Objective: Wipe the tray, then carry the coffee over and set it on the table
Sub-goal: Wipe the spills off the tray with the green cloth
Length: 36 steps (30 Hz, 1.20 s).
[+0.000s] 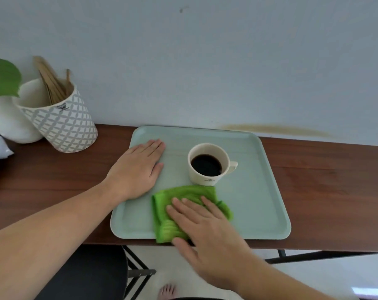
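centrally placed: pale green tray [259, 202], flat on a dark wooden desk [324, 180], long axis running left to right, far edge close to the wall [205, 61], near edge almost flush with the desk's front lip. on it, toward the back and middle, a cream cup [207, 164] of black coffee, upright, handle pointing right. bare tray surface to the right of the cup and along the right rim; bare desk beyond that to the right. just in front of the cup, a crumpled green cloth [173, 204], its near corner hanging past the tray's front edge. right hand [205, 230] spread flat, palm down, pressing on the cloth, gripping nothing. left hand [138, 167] likewise flat and open, fingers together, resting on the tray's left rim and floor, clear of the cup. farther left on the desk, well apart from the tray, a patterned pot [62, 124] holding wooden sticks, leaning against a white planter [8, 124].
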### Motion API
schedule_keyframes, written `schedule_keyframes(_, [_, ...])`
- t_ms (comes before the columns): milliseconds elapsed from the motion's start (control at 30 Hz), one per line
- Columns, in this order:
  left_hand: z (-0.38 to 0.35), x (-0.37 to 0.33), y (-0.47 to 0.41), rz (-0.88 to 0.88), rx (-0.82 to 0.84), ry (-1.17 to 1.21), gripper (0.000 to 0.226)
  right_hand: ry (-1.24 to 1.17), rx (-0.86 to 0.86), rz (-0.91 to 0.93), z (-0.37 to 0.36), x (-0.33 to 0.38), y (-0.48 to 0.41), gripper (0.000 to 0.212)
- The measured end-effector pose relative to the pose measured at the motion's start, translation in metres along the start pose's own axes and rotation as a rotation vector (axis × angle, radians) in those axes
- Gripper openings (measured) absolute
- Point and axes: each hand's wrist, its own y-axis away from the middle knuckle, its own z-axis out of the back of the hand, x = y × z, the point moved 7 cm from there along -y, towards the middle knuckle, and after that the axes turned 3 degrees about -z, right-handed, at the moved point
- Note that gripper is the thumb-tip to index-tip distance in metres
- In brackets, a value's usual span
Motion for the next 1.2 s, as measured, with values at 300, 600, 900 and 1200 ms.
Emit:
schedule_keyframes(300, [-0.002, -0.005, 0.002, -0.031, 0.004, -0.009, 0.062, 0.143, -0.066, -0.448, 0.052, -0.136, 0.014, 0.064])
schedule_keyframes(600, [0.001, -0.008, 0.005, -0.018, 0.023, -0.077, 0.061, 0.220, -0.043, -0.505, 0.070, -0.184, -0.072, 0.062])
schedule_keyframes(900, [0.001, -0.010, 0.005, 0.003, 0.019, -0.020, 0.062, 0.113, -0.026, -0.248, 0.026, -0.056, 0.039, 0.066])
schedule_keyframes(1200, [0.003, -0.009, 0.002, 0.004, 0.016, -0.006, 0.062, 0.048, 0.030, 0.045, 0.001, -0.005, 0.011, 0.055])
